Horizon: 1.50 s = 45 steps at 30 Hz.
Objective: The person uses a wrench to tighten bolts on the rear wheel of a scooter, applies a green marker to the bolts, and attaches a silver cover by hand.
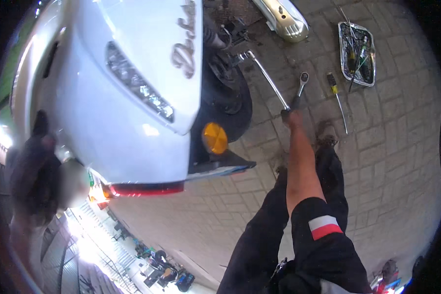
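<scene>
My gloved right hand [291, 116] is closed around the lower end of a long chrome socket bar [267, 77], whose upper end meets the hub area of the black wheel [230, 98] on a white scooter [152, 59]. Just beside that hand a ratchet [304, 81] lies on the paving. My left hand [34, 161], in a dark glove, rests against the scooter's side panel at the far left, a finger stretched upward; it is partly blurred. An orange round reflector [214, 138] sits below the wheel.
A yellow-black screwdriver [334, 85] lies on the brick paving [387, 147], near a metal tray [371, 54] holding several tools. A detached cream panel [291, 27] lies at the top. My legs are below. Several vehicles or machines [166, 272] stand at the lower edge.
</scene>
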### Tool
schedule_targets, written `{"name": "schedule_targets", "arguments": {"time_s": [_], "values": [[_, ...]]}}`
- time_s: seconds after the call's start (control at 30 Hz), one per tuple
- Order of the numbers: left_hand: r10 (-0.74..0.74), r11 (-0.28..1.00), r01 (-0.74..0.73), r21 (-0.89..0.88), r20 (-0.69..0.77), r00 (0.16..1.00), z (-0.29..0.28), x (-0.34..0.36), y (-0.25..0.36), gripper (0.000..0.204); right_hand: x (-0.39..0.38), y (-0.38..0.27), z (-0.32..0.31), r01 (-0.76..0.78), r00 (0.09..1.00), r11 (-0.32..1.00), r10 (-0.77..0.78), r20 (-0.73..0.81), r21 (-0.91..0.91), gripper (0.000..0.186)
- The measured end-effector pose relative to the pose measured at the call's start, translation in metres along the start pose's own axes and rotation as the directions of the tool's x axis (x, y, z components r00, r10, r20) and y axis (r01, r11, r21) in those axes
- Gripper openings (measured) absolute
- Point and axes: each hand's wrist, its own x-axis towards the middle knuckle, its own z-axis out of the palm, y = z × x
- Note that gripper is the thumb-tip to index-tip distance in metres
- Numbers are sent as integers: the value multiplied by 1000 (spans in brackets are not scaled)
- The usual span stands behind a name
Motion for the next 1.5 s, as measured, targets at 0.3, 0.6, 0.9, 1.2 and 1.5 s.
{"name": "schedule_targets", "arguments": {"time_s": [0.3, 0.6, 0.9, 1.2, 1.5], "values": [[243, 863, -383, 330, 395, 886, -29, 18, 26, 17, -72, -11, -18, -113, 994, 977, 113, -8, -181, 52], [404, 525, -683, 507, 558, 725, -42, 29, 20, 8, -82, -10, -28, -86, 995, 975, 72, -74, -203, 52], [734, 123, -885, 449, 559, 386, -34, 31, 3, 16, -130, -55, -63, -73, 997, 931, 63, -39, -358, 53], [682, 184, -824, 536, 534, 500, -38, 34, -6, 6, -144, -44, -62, -279, 959, 697, 242, 150, 661, 49], [677, 346, -831, 436, 497, 543, -31, 26, 2, 10, -139, -55, -86, -146, 986, 957, 161, 42, -252, 47]]}}
